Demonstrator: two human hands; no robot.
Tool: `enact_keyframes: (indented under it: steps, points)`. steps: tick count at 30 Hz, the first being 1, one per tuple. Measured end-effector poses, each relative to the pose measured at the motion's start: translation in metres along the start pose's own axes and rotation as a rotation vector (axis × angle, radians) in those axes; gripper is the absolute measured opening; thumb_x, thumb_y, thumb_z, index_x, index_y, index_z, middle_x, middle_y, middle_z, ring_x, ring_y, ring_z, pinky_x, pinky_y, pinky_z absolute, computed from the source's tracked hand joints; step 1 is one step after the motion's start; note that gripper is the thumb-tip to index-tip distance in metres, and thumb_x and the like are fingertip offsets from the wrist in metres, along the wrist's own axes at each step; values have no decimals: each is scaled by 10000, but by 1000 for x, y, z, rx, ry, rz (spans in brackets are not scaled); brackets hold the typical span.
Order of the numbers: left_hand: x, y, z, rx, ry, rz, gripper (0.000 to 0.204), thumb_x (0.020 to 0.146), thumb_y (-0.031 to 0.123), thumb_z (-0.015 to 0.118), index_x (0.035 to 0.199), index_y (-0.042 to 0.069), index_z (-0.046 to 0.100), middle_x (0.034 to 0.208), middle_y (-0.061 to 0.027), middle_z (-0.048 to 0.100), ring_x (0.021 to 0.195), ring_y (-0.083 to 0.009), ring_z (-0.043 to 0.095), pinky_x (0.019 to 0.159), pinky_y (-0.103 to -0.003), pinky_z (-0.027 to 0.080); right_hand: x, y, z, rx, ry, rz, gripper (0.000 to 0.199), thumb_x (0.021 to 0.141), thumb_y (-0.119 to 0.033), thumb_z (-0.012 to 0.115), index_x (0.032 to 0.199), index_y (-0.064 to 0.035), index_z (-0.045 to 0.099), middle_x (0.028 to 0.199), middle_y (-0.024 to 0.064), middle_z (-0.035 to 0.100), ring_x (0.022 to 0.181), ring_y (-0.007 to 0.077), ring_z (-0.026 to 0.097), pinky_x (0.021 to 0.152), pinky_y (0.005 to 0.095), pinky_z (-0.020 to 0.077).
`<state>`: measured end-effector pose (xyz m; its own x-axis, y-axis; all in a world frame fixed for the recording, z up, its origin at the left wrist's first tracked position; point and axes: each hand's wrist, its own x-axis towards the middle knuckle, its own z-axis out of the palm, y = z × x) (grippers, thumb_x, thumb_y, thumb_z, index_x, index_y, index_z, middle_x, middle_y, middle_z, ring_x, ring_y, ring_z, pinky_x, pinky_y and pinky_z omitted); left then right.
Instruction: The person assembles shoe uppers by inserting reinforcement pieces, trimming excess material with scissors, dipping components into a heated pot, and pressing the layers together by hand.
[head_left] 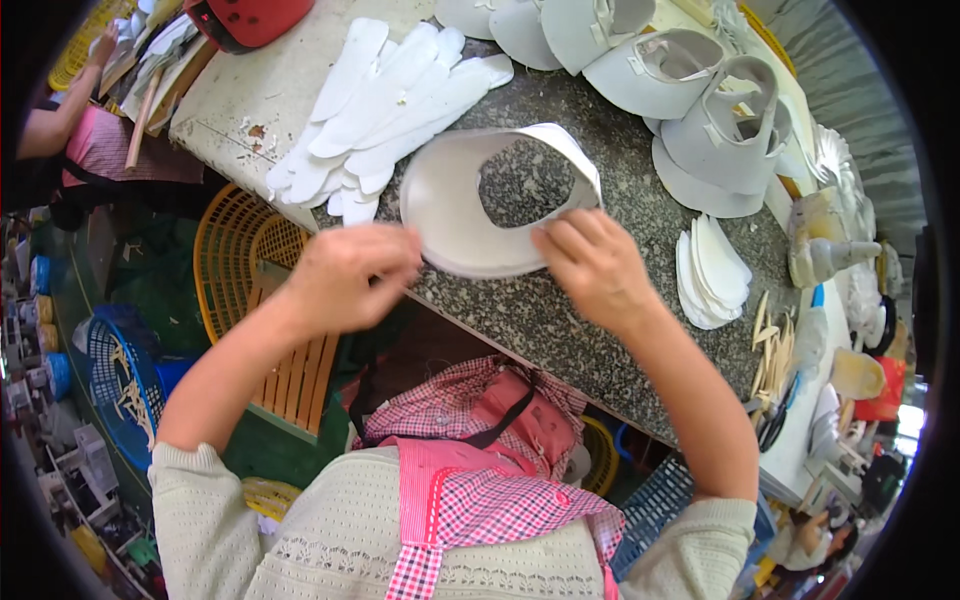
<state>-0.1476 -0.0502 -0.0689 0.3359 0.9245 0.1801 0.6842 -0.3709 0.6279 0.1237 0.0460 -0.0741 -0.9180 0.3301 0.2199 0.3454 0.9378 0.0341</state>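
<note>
A white shoe upper [450,215] with a large oval opening lies at the front edge of the speckled stone slab. My right hand [598,268] pinches its right side near the rim of the opening. Beside the upper's left edge is my left hand [352,275], its fingers curled closed and blurred by motion. Whatever those fingers hold, if anything, does not show. Flat white insole-shaped pieces [390,105] are heaped behind my left hand. A row of shaped white uppers [655,70] curves along the back right. Right of my right hand sits a small fanned stack of white pieces [712,272].
A red object [245,20] stands at the back left of the table [215,105]. Thin pale strips [772,345] and glue-stained containers [835,245] line the right side. Yellow [215,250] and blue baskets [115,370] are at floor level. Another person's arm [62,118] shows far left.
</note>
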Motion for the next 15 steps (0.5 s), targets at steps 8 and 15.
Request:
enact_keyframes:
  steps: [8,15]
  points:
    - [49,37,46,490,5,391,317,695,66,618,1012,84,618,1103,-57,611,1083,-181,562,1040,-510,253,-25,22,-33,-221,248,129,263,695,-91,581,938,-8,637,1021,91,586,1100,258,488,910,429,435]
    - [72,42,46,492,-47,478,305,734,134,629,1039,128,616,1101,-10,602,1091,-157,542,1000,-523,297,-57,-26,-2,252,352,321,320,635,-41,623,951,3,630,1018,96,582,920,258,585,795,361,502]
